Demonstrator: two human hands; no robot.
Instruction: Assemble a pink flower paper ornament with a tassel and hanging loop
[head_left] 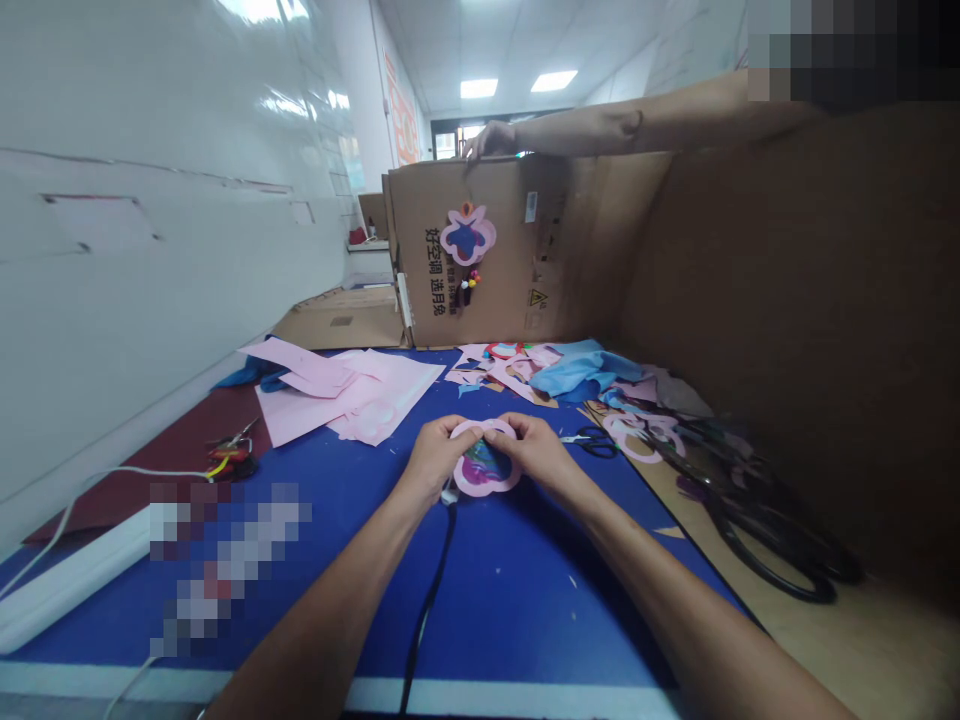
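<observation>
Left of centre, your left hand (435, 455) pinches the upper left of the flower (486, 466). The flower sits just below mid-frame, pale pink and scalloped around a middle of green, blue and magenta. Your right hand (538, 448) pinches its upper right. Farther right lie black-handled scissors (598, 443).

Tall cardboard (570, 250) at the blue table's (510, 610) far end
Ceiling lights (478, 89) shining beyond; glossy white wall (150, 110) along the left, poster (405, 120) farther off, white tube (82, 580) lying near left
</observation>
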